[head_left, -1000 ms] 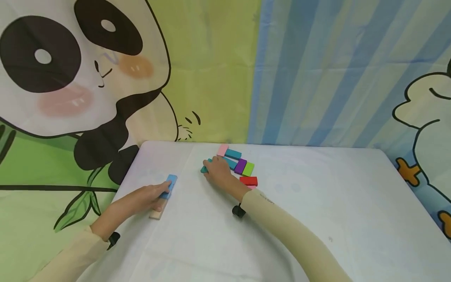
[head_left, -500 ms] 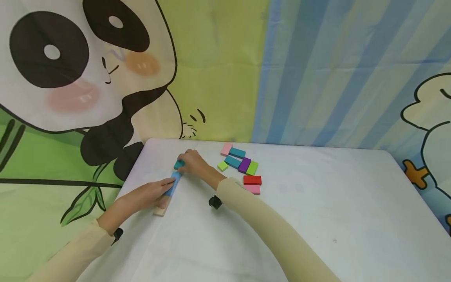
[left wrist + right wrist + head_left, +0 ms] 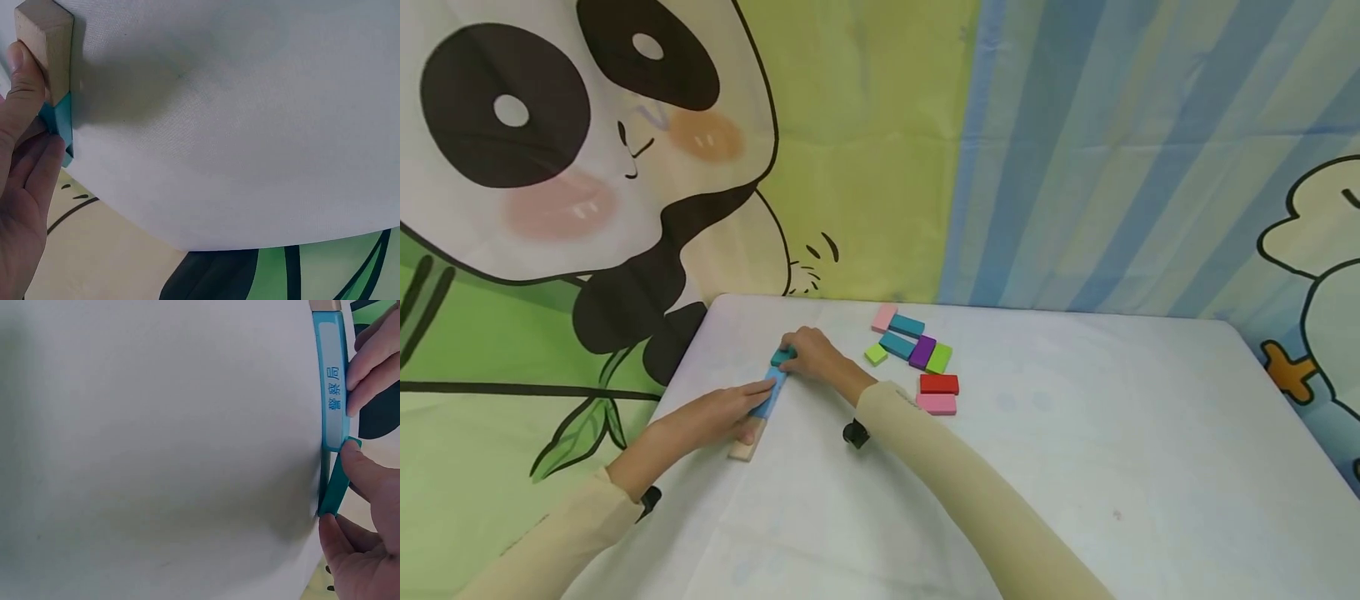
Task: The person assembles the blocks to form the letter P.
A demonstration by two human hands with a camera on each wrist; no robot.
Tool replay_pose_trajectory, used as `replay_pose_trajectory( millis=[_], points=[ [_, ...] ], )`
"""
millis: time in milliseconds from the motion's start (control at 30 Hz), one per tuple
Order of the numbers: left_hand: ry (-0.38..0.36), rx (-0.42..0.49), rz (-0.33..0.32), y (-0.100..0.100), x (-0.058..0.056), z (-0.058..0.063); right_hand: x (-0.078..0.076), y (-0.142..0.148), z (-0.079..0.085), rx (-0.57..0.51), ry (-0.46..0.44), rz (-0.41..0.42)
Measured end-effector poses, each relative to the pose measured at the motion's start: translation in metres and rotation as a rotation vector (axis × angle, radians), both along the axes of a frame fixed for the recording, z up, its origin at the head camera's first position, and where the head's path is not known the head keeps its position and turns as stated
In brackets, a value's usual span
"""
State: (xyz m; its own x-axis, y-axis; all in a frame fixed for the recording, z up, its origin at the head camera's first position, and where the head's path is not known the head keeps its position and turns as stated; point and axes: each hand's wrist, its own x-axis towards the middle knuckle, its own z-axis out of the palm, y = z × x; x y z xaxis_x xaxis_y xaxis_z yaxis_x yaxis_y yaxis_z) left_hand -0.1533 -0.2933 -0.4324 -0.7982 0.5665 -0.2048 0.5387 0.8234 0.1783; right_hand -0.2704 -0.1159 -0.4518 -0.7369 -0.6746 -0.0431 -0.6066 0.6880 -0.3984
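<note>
A row of blocks runs along the table's left side: a plain wooden block (image 3: 744, 451), a blue block (image 3: 769, 398) with printed characters, and a teal block (image 3: 782, 357) at the far end. My left hand (image 3: 718, 414) lies along the row, its thumb on the wooden block and its fairly straight fingers against the blue block's side. With thumb and fingers, my right hand (image 3: 815, 353) pinches the teal block. The right wrist view shows that teal block (image 3: 337, 487) angled at the end of the blue block (image 3: 333, 381), a darker teal strip beside it.
Right of the row lie loose blocks: a light pink block (image 3: 883, 317), two blue-teal ones, a purple block (image 3: 922, 352), green ones, a red block (image 3: 939, 383) and a pink block (image 3: 936, 404). A printed cloth wall (image 3: 865, 167) stands behind the white table (image 3: 1075, 433).
My right hand has carried the teal block leftward from the loose blocks to the row's far end, uncovering a small green block. My left hand has stayed on the row.
</note>
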Motion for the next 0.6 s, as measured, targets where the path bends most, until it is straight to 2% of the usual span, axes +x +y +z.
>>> replay_pose_trajectory(
  millis=[300,433,600],
  points=[
    [0.025,0.006,-0.031,-0.001,-0.001,-0.003,0.004,0.004,-0.005,0.044,0.084,0.054],
    [0.067,-0.009,-0.063,0.0,0.001,-0.002,0.009,0.004,-0.008,0.072,0.152,0.057],
    [0.086,-0.045,-0.086,-0.002,0.003,-0.001,0.016,0.005,-0.009,0.062,0.183,0.051]
  ],
)
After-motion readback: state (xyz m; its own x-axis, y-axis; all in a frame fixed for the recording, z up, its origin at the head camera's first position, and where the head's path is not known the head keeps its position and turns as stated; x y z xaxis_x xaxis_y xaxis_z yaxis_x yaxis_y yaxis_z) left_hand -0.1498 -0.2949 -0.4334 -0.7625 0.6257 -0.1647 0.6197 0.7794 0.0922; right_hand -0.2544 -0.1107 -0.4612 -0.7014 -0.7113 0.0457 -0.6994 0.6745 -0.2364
